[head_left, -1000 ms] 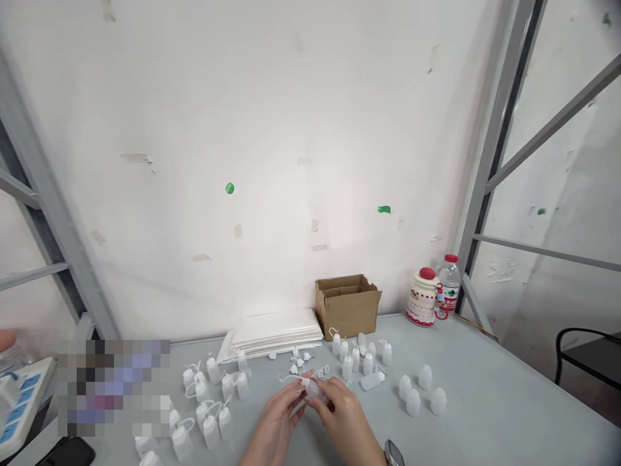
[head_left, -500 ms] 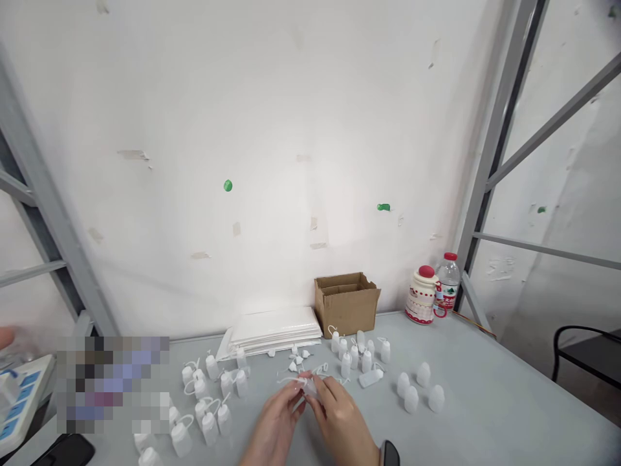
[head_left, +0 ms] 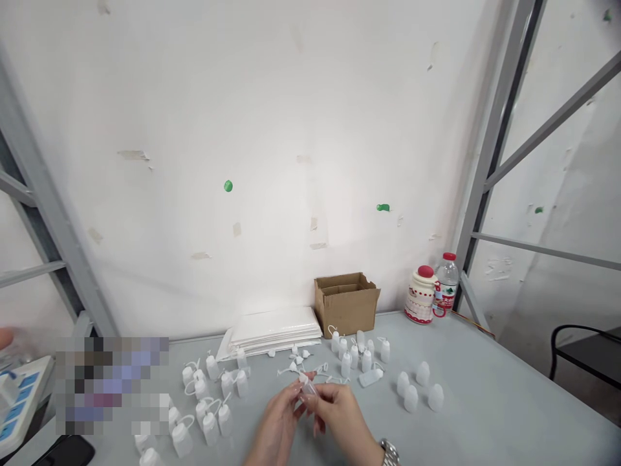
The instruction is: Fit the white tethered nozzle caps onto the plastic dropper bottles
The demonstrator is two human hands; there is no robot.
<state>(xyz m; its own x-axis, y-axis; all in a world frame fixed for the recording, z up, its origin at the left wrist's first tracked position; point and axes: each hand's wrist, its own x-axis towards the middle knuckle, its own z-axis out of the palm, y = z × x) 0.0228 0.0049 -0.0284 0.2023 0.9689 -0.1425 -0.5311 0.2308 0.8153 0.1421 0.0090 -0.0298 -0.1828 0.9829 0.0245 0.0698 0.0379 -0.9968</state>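
Near the front middle of the grey table, a small translucent squeeze bottle (head_left: 309, 386) is tilted between my two hands. My left hand (head_left: 279, 417) grips it at its top end, where the thumb and fingers hide part of the neck. Thumb and fingertips of my right hand (head_left: 341, 414) close around the lower body. Just beyond my fingers lie loose white strap pieces (head_left: 322, 369) and several small white nozzle caps (head_left: 299, 360). Several capped bottles (head_left: 209, 428) with looped straps stand to the left. Another group of bottles (head_left: 354, 356) stands behind my right hand, with one bottle (head_left: 371, 377) on its side.
Several egg-shaped frosted pieces (head_left: 411, 399) stand at right. Along the wall are a stack of white sheets (head_left: 276, 327), an open cardboard box (head_left: 348, 314), a cream-and-red flask (head_left: 420, 298) and a clear bottle (head_left: 447, 278). A black phone (head_left: 65, 451) lies front left.
My right hand has turned, showing a metal watch band instead of the dark watch face, and its fingers have shifted on the bottle. The bottle now shows more clearly.
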